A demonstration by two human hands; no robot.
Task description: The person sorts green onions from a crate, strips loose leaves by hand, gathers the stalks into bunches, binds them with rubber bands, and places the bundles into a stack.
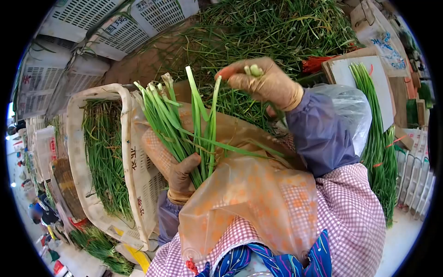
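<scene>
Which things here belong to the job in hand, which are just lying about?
In the job:
- left hand, gripping green stalks
- right hand, holding pale-ended stalks
- probably: loose greens, banded bundles, red strips

Likely just lying about:
- white crates, top left
- clear plastic, right side

Your left hand grips a loose bunch of green stalks, their pale ends fanned toward the far side. Most tilt far and left; a few at the right stand apart, one leaning toward your other hand. A long, thin green leaf trails right from the bunch. In your right hand, pale stalk ends protrude beside curled fingers.
</scene>
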